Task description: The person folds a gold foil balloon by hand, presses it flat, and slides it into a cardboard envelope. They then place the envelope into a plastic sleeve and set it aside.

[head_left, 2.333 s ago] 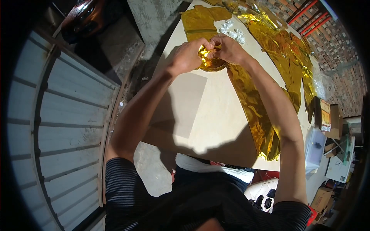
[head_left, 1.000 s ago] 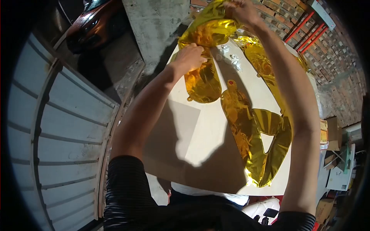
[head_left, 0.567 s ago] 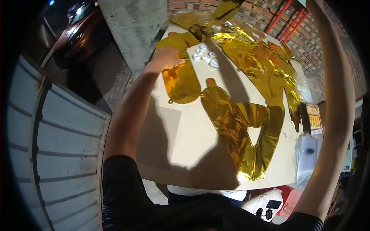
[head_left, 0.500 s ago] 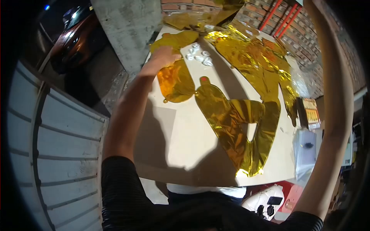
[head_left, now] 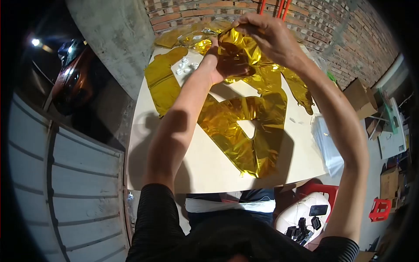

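Observation:
Above the table's far half, a crumpled gold foil balloon [head_left: 235, 51] is raised between my two hands. My right hand [head_left: 277, 41] pinches it at its upper edge. From below and the left, my left hand [head_left: 217, 67] grips the same foil, thumb up and fingers under it. A flat gold foil balloon shaped like a letter A [head_left: 218, 124] lies on the table in front of me. At the table's left, another flat gold balloon [head_left: 160, 83] lies beside several small white rolls [head_left: 185, 66].
More gold foil and clear wrapping [head_left: 179, 40] lie along the brick wall. Clear plastic bags [head_left: 326, 146] rest at the table's [head_left: 205, 174] right edge. A cushioned seat [head_left: 286, 214] with a phone is near the front right; a red stool [head_left: 380, 209] stands farther right.
My right hand has come down from the upper right and now holds foil. My left hand has moved right from the left balloons to the raised one. The view has shifted.

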Motion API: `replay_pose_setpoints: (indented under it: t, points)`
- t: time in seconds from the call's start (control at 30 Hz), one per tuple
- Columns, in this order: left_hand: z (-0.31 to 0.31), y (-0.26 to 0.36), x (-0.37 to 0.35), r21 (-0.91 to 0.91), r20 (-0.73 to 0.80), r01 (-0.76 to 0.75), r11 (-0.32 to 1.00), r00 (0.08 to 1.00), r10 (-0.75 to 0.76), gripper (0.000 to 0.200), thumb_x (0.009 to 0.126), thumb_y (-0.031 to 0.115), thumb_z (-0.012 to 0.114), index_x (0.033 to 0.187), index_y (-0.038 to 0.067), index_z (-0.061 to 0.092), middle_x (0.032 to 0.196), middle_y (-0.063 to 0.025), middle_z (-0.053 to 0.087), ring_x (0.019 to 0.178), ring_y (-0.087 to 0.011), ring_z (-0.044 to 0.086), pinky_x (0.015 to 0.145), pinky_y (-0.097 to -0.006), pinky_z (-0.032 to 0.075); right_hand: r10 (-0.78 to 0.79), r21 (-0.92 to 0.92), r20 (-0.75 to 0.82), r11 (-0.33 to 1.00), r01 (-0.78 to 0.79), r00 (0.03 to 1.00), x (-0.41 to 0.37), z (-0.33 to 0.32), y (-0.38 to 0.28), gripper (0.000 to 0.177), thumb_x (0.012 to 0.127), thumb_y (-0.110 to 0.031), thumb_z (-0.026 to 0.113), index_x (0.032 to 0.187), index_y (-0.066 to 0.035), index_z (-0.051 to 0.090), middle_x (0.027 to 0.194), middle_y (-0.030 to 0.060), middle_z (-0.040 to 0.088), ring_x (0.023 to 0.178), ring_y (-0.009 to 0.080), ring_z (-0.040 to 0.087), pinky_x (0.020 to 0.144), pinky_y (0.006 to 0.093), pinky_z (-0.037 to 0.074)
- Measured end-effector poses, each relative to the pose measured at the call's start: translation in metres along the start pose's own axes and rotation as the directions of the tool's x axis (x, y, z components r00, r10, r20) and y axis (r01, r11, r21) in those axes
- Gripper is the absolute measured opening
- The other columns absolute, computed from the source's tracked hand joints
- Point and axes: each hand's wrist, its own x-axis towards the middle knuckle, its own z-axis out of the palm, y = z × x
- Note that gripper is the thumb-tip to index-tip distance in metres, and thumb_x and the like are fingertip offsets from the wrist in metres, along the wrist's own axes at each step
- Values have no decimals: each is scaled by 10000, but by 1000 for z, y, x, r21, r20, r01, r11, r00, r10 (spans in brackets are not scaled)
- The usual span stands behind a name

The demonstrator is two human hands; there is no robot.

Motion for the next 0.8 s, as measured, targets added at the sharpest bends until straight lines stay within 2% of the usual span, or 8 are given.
replay_pose_setpoints:
  t: [0.13,0.23,0.27,0.33,0.37,0.43,0.53,0.8]
  points:
    - [17,0,47,47,195,109,993,974,-116,507,1117,391,385,1371,-30,508,1246,-238,668,1113,-402,694,973,-517,613,-103,209,35,973,93,994,-12,-45,-3,132,1012,-34,622,1123,14,674,1061,66,743,999,142,687,919,320,556]
    - [47,-2,56,-132,251,-156,979,950,185,219,1058,75,490,1191,-29,630,1063,-148,715,929,-231,737,788,-381,662,-226,-55,21,972,226,974,-33,-75,-16,152,988,13,625,1130,18,678,1065,102,747,985,192,718,886,326,572]
    - [12,-14,150,21,232,-170,985,959,161,178,1038,88,551,1157,-14,637,1021,-84,713,928,-210,723,765,-340,633,-272,-197,13,943,269,962,-46,-80,-21,167,976,33,625,1134,17,679,1055,118,747,972,218,733,871,330,580]
    - [53,22,71,427,87,-133,894,991,105,196,975,24,632,1167,-17,628,986,-68,705,865,-190,711,770,-320,604,-222,-195,45,954,226,974,-77,-82,-46,208,941,58,626,1131,19,701,1092,142,761,987,281,764,856,372,619]
    - [47,17,80,423,66,-105,900,994,85,196,975,24,632,1167,-17,628,986,-68,705,865,-190,711,770,-320,604,-210,-182,0,961,207,978,-97,-74,-52,225,934,54,627,1138,13,714,1114,142,763,1022,287,758,885,391,617]
    - [32,12,108,1,174,-405,914,900,399,366,902,-31,705,1250,-41,593,992,-98,688,857,-200,700,791,-309,580,-198,-204,-17,960,190,980,-140,-57,-63,260,916,47,624,1146,-1,737,1153,144,762,1090,293,741,947,427,602]
    - [6,-12,64,100,99,-399,911,915,390,494,858,-68,731,1318,-65,551,1054,-154,674,893,-231,702,812,-324,586,-47,-214,15,976,49,999,-199,-15,-81,304,877,38,611,1131,-36,760,1218,129,747,1180,292,704,1048,461,546]
    - [-71,-79,31,533,-182,48,845,982,59,516,851,24,786,1302,-82,558,1176,-173,645,930,-268,697,817,-348,615,148,-82,187,987,-134,971,-290,72,-99,379,828,-34,741,1205,-66,738,1306,99,711,1298,297,628,1154,512,449]
